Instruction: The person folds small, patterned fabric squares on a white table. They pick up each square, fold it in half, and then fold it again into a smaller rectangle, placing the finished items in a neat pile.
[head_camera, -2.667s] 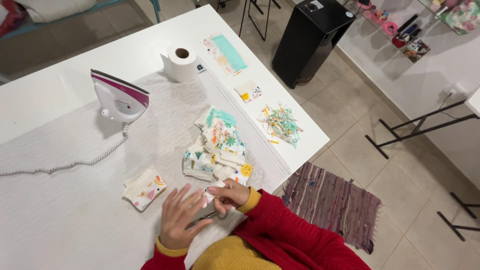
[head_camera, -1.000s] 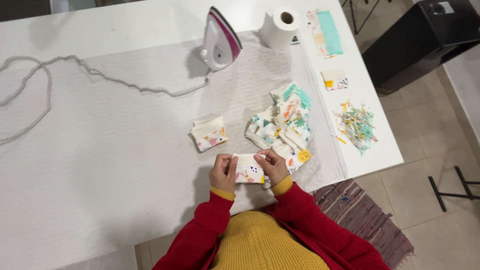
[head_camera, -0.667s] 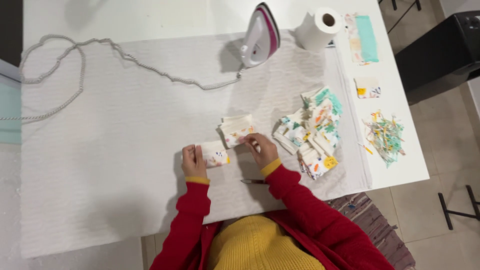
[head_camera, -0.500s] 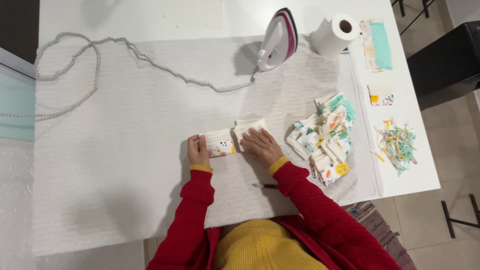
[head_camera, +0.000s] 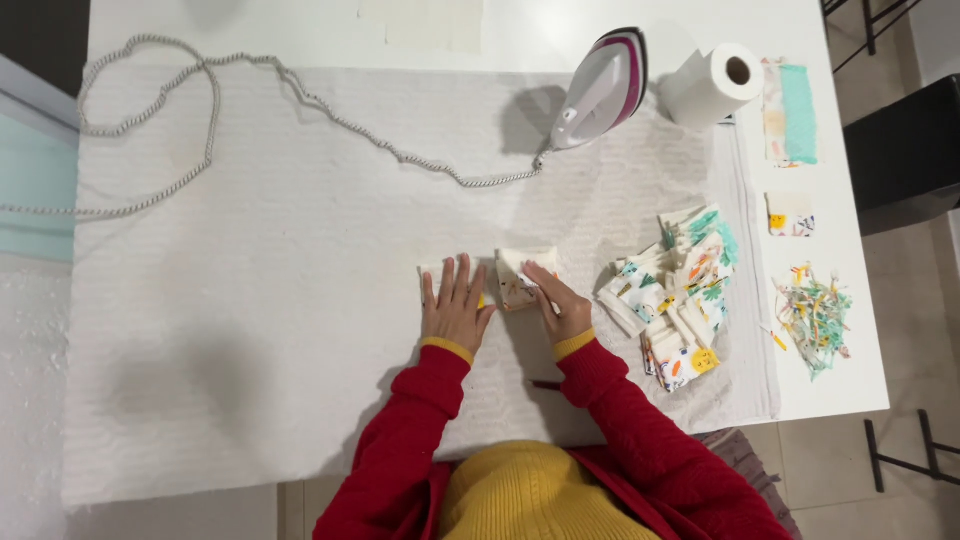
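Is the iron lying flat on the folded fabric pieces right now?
No, the iron stands on its heel at the far side, apart from the fabric piece under the right hand.

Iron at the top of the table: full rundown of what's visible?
The iron stands upright on its heel on the white padded cover, near the paper roll but apart from it. Its body looks like white plastic with a magenta and dark band. A braided grey cord snakes leftward from its base. Neither hand touches it.
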